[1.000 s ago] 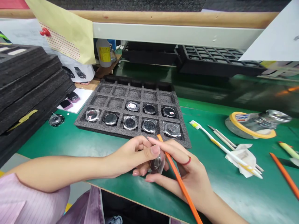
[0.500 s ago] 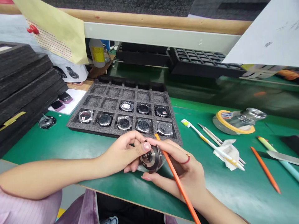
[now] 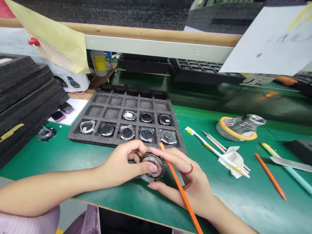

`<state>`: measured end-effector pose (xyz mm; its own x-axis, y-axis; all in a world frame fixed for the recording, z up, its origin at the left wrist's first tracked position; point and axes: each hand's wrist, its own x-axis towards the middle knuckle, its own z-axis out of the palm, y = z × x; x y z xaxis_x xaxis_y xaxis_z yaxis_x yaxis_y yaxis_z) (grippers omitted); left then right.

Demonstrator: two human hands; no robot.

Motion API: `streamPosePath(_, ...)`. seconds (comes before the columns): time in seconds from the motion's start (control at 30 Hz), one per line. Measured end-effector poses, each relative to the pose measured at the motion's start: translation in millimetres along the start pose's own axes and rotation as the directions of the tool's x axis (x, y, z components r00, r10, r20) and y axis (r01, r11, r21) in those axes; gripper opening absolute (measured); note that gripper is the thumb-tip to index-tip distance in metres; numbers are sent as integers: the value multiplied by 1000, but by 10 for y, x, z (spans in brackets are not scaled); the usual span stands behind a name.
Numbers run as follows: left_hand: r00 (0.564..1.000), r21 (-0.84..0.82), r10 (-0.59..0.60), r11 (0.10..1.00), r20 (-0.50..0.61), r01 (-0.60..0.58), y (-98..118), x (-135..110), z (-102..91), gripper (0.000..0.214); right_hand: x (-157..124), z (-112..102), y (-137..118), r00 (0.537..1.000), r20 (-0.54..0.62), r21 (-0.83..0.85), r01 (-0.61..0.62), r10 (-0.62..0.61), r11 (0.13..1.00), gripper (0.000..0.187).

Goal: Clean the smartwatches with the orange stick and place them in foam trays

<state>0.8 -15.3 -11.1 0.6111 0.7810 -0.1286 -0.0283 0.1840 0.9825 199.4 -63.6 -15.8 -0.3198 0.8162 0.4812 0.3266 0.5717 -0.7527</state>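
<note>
My left hand (image 3: 131, 162) pinches a round dark watch case (image 3: 159, 166), its thumb pressed on the metallic back. The watch is tilted, so its rim and side buttons show. An orange plastic stick (image 3: 180, 188) lies across my right hand (image 3: 190, 178), held behind the index finger. The right index fingertip touches the top of the watch rim, while the right thumb stays apart below it. Just beyond my hands, a dark foam tray (image 3: 80, 138) has several wrapped round watches, such as one (image 3: 168, 136) in the front right pocket.
To the right lie a toothbrush (image 3: 206, 144), a crumpled tissue (image 3: 235, 156), an orange pen-like stick (image 3: 270, 175), a knife (image 3: 292, 163) and a yellow-rimmed tub (image 3: 219, 128). Stacked black foam (image 3: 26, 87) stands at left, near a loose wrapped watch (image 3: 46, 133). A shelf rail (image 3: 146, 45) crosses overhead.
The watch has been turned in my fingers, and my left thumb now lies over the middle of its back. The view has shifted slightly. The orange stick remains in my right hand.
</note>
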Motion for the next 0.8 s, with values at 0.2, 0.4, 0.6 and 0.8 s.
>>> streamPosePath(0.2, 998, -31, -57, 998, -30, 56, 8, -12, 29, 43, 31, -298, 74, 956, -273, 88, -88, 109, 992, 52)
streamPosePath(0.4, 996, 91, -38, 995, -83, 46, -40, -17, 0, 36, 44, -949, 370, 542, -812, 12, -356, 217, 934, 19)
streamPosePath(0.6, 994, 432, -98, 899, 43, 70, -167, 54, -81, 35, -91, -1726, 554, 461, -851, -97, -609, 252, 787, 14)
streamPosePath(0.8, 988, 594, -88, 805, 131, -7, -120, 60, -31, 21, -51, -1953, 635, 459, -823, -182, -770, 334, 612, 20)
